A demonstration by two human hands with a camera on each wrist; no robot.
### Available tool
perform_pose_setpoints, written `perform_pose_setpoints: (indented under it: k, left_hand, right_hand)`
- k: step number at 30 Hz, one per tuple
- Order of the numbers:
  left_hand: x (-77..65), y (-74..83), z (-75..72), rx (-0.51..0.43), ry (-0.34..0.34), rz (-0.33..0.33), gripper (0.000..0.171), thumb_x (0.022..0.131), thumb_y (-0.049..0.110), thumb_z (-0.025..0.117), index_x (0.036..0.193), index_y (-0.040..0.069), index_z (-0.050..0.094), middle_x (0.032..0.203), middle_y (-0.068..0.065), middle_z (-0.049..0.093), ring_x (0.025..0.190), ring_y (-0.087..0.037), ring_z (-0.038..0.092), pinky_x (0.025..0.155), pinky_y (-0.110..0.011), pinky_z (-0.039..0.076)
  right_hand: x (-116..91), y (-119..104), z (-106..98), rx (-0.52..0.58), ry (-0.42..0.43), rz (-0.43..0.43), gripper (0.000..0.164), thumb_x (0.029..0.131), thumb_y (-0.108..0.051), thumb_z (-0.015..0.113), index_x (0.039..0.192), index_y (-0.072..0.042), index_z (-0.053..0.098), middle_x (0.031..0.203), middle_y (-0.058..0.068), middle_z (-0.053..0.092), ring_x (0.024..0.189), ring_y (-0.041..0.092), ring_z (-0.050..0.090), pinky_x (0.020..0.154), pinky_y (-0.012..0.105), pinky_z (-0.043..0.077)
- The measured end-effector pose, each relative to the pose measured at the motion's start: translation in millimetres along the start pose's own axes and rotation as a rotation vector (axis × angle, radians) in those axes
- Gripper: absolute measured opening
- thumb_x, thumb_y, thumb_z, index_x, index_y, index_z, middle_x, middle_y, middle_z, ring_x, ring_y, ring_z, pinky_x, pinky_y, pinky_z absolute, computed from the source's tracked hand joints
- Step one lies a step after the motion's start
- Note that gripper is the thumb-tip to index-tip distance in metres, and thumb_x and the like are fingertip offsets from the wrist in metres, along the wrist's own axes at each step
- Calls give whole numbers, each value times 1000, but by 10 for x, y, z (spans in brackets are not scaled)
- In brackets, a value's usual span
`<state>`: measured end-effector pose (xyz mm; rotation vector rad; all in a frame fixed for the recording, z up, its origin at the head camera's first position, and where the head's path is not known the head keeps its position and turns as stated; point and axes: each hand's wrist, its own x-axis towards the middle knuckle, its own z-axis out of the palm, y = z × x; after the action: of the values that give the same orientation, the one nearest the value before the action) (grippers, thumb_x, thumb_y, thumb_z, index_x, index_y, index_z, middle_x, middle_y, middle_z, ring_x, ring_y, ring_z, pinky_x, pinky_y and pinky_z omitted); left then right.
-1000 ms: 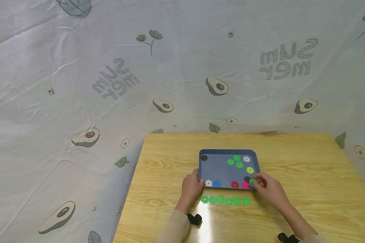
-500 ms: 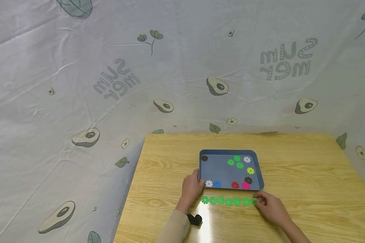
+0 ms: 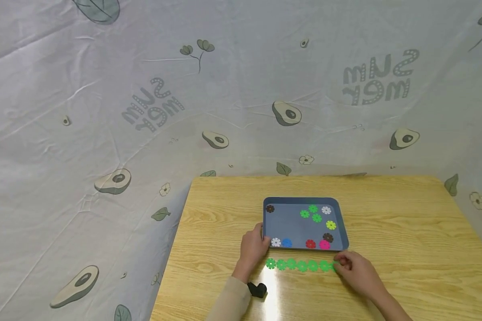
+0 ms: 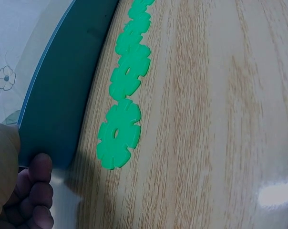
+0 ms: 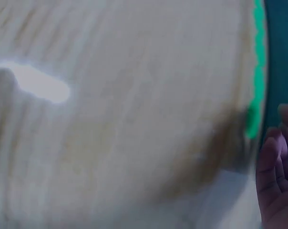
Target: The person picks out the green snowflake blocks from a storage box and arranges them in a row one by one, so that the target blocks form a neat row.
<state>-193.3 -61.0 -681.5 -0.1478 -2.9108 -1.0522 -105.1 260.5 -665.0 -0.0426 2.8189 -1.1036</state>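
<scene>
My left hand (image 3: 254, 247) grips the near left corner of a blue-grey tray (image 3: 295, 223), with the thumb over its rim; the left wrist view shows curled fingers (image 4: 40, 193) at that corner. Green notched flower-shaped plastic discs (image 3: 302, 266) lie in a row along the tray's near side. At the row's right end, my right hand (image 3: 357, 272) pinches another green disc (image 3: 335, 264), partly hidden by the fingertips. The right wrist view is blurred and shows the bent fingers (image 5: 268, 155) near the row's end.
Inside the tray lie three green discs (image 3: 316, 218), a yellow disc (image 3: 331, 225), a red disc (image 3: 310, 244), a pink disc (image 3: 324, 244), a blue disc (image 3: 287, 243), plus white and brown ones. A patterned cloth (image 3: 241, 89) hangs behind the wooden table (image 3: 405, 223).
My right hand has carried a green disc from the tray's near right corner down to the row's right end. Over the last half second it has barely moved. The left hand stays put.
</scene>
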Motion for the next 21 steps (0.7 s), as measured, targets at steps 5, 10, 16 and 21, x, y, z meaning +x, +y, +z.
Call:
perform_pose_setpoints:
  k: [5, 10, 16, 21]
  left_hand:
    - [0, -2, -1, 3, -2, 1, 50, 89, 13, 67, 138, 2, 63, 71, -5, 68, 51, -12, 44, 51, -30, 37]
    - [6, -6, 11, 10, 2, 4, 50, 88, 14, 66, 137, 3, 64, 70, -5, 67, 51, -12, 43, 50, -29, 37]
    - [10, -8, 20, 10, 0, 8, 50, 88, 14, 66, 138, 3, 64, 66, -2, 64, 50, -11, 41, 49, -29, 35]
    - [-3, 0, 13, -1, -11, 3, 51, 89, 13, 66, 139, 2, 63, 61, 1, 58, 48, -11, 39, 48, -29, 33]
  right_hand:
    - [78, -156, -109, 11, 48, -58, 15, 93, -16, 77, 104, -6, 75, 86, -4, 62, 74, 9, 56, 66, 27, 49]
    - [313, -323, -195, 16, 109, -87, 20, 95, -18, 75, 110, -5, 75, 90, 1, 65, 73, 11, 57, 62, 29, 47]
    - [659, -423, -183, 21, 155, -98, 35, 96, -18, 73, 123, 4, 70, 109, 18, 67, 74, 14, 59, 64, 35, 48]
    - [922, -393, -92, -41, 150, -75, 40, 95, -16, 72, 125, 9, 67, 108, 23, 66, 81, 26, 61, 71, 46, 51]
